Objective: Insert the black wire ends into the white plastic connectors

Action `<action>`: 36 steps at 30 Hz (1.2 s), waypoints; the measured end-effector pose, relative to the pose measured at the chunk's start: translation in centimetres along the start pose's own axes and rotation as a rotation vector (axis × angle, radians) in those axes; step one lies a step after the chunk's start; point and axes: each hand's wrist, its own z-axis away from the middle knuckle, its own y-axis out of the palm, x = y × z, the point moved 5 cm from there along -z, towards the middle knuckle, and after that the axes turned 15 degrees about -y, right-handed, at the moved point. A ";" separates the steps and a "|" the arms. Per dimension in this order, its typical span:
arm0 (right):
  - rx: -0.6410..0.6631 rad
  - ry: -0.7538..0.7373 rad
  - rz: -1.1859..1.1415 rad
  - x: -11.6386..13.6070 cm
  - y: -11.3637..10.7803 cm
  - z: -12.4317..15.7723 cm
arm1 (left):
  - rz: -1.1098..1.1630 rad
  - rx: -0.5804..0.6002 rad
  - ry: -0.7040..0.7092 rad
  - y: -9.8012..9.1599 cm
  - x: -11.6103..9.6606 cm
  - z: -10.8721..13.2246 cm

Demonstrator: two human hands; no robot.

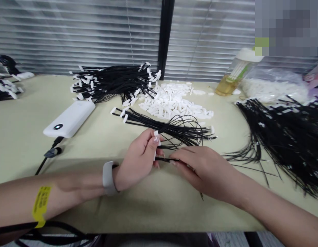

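My left hand pinches a small white plastic connector upright between thumb and fingertips. My right hand grips a thin black wire and holds its end at the connector. Just beyond both hands lies a loose bunch of black wires, its loops reaching my left fingers. Behind that is a heap of loose white connectors. A bundle of black wires with white connectors on their ends sits at the back left. A large mass of black wires spreads at the right.
A white power bank with a black cable lies on the pale table at left. At the back right stand a bottle of yellow liquid and a plastic bag of white pieces. Window blinds stand behind.
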 end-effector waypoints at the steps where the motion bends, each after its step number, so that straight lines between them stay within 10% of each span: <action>1: 0.012 -0.008 -0.022 0.1 0.1 -0.1 | -0.005 0.004 0.024 0.0 0.0 0.2; 36: -0.132 -0.226 0.026 1.2 0.7 -0.3 | 0.003 0.058 0.033 0.3 -0.1 0.7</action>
